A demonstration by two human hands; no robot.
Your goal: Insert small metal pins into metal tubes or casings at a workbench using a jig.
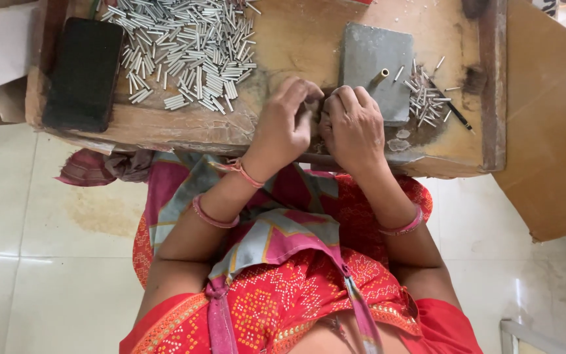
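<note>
Your red patterned clothing (283, 295) fills the near edge, and beyond it your two hands meet at the front edge of the wooden counter (296, 39). Your left hand (284, 124) and right hand (355, 128) press fingertips together, both curled tight around something too small and too covered to make out, so I cannot tell what either grip holds. Just beyond your right hand sits a grey block (375, 65) with a short brass tube (379, 77) standing in it. A small scatter of metal pins (424, 98) lies beside it; a large heap of metal pins (185, 52) lies left, cut off at the top, next to a black phone (83, 72).
</note>
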